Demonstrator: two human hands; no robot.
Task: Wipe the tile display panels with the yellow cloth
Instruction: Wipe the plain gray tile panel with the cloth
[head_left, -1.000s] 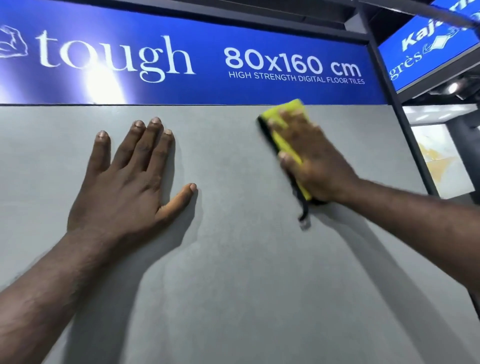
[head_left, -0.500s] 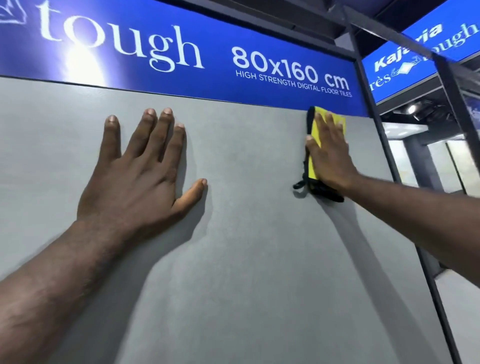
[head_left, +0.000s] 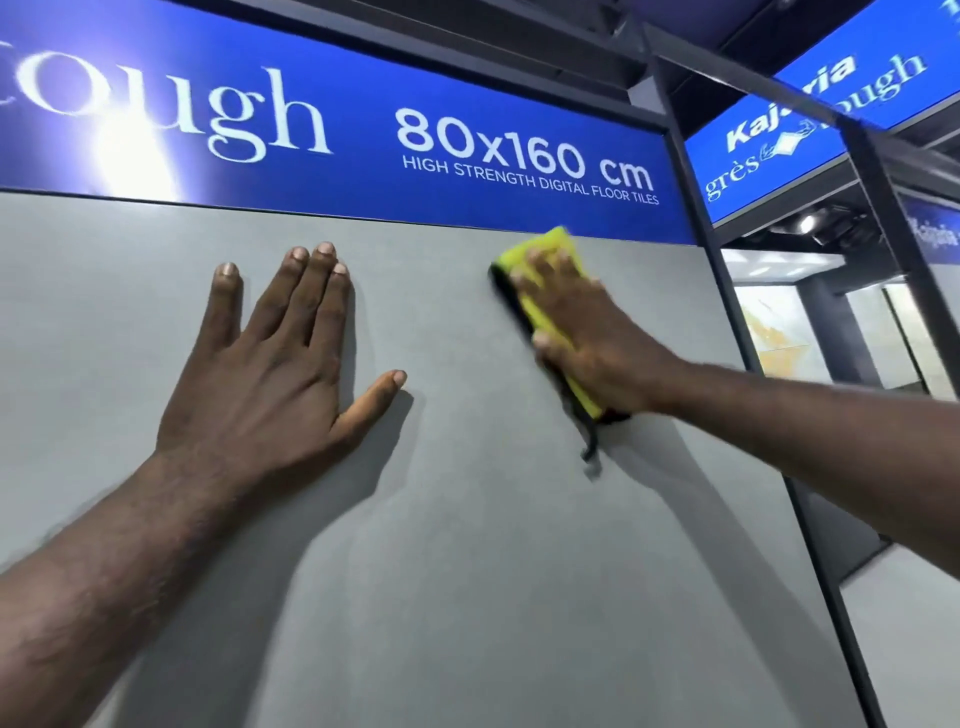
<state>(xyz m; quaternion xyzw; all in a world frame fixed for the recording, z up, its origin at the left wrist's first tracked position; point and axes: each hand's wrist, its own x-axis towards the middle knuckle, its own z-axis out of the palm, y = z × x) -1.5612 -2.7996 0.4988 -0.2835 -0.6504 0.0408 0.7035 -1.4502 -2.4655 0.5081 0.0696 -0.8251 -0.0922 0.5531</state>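
Left hand (head_left: 270, 384) is planted flat on the grey tile panel (head_left: 467, 571), palm down, fingers straight and pointing up, thumb stuck out to the side, holding nothing. The right hand (head_left: 587, 332) is off to its right and a bit higher, fingers laid out flat too, pressing the yellow cloth (head_left: 543, 314) against the panel rather than gripping it. The cloth sits near the top of the panel, just under the panel's upper edge. It has a black edge along its left side and a black cord or tag (head_left: 589, 447) dangling below the wrist, too smeared to say which. Both arms throw soft shadows down the panel, which is a plain matte grey with no joints showing anywhere. Right above it runs a glossy blue sign (head_left: 363, 104) with white lettering, "80x160 cm" and "HIGH STRENGTH DIGITAL FLOOR TILES", plus a bright glare spot on the left. A black metal post (head_left: 727, 306) frames the panel's right side. Past that there's another blue sign (head_left: 810, 130) up high, and below it a lit bay with a pale marbled tile (head_left: 774, 332) on show.
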